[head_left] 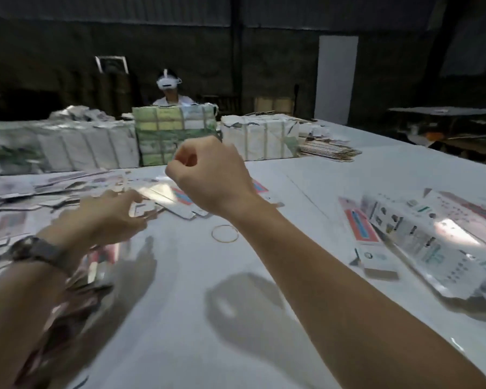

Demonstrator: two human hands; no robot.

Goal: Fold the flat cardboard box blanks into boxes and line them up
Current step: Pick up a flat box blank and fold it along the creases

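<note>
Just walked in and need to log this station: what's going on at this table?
A person is folding printed cardboard box blanks at a white table. The left hand, with a wristwatch on that wrist, reaches into the loose flat blanks; blur hides whether it grips one. The right hand is raised in a fist, holding nothing visible. Folded boxes lie at right, a rubber band lies mid-table. Wrapped bundles stand behind, where another person sits.

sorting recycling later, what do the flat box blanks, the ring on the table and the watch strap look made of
Flat box blanks: thin glossy printed cardboard, catching glare.
Ring: probably a rubber band, thin, tan, slightly uneven loop.
Watch strap: dark, matte, maybe rubber or fabric; too blurred to tell.
</note>
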